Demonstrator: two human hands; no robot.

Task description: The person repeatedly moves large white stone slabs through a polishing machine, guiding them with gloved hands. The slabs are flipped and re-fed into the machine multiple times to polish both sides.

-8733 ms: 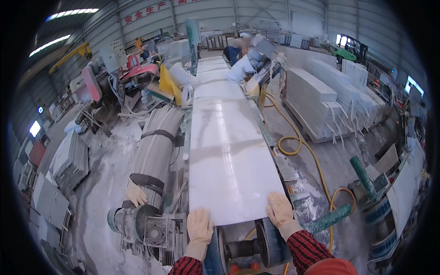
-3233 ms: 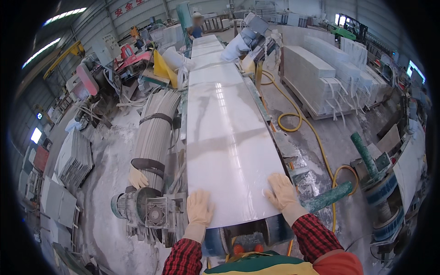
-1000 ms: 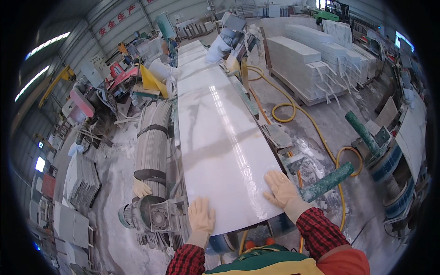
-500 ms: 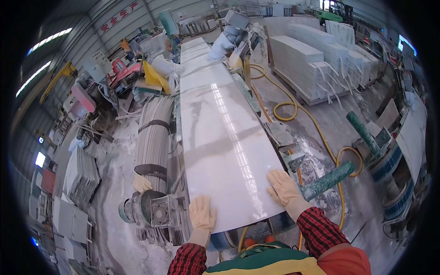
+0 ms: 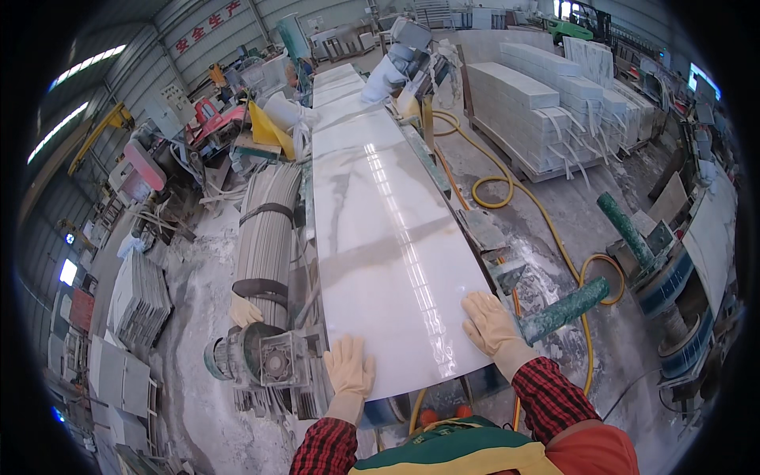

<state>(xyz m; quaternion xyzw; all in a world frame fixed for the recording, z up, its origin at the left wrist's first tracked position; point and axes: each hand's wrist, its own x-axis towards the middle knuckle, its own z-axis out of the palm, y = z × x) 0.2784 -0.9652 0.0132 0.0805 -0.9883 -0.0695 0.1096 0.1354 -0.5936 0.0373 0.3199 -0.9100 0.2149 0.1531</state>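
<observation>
A long, polished white stone slab (image 5: 388, 293) with grey veining reaches away from me along a narrow bed. My left hand (image 5: 348, 368), in a cream rubber glove, lies flat at its near left corner with the fingers stretched out. On the near right edge, my right hand (image 5: 492, 326) rests in a matching glove, its fingers spread and a little bent over the slab. Neither hand grips anything. Another cream glove (image 5: 244, 310) lies to the left, by a motor (image 5: 229, 360) and a bound stack of thin stone strips (image 5: 264, 237).
A green roller (image 5: 566, 309) sticks out right of the slab, close to my right hand. A yellow hose (image 5: 546, 222) loops over the wet floor. Strapped stone blocks (image 5: 526, 119) stand at the far right; a machine head (image 5: 396, 67) is over the slab's far end.
</observation>
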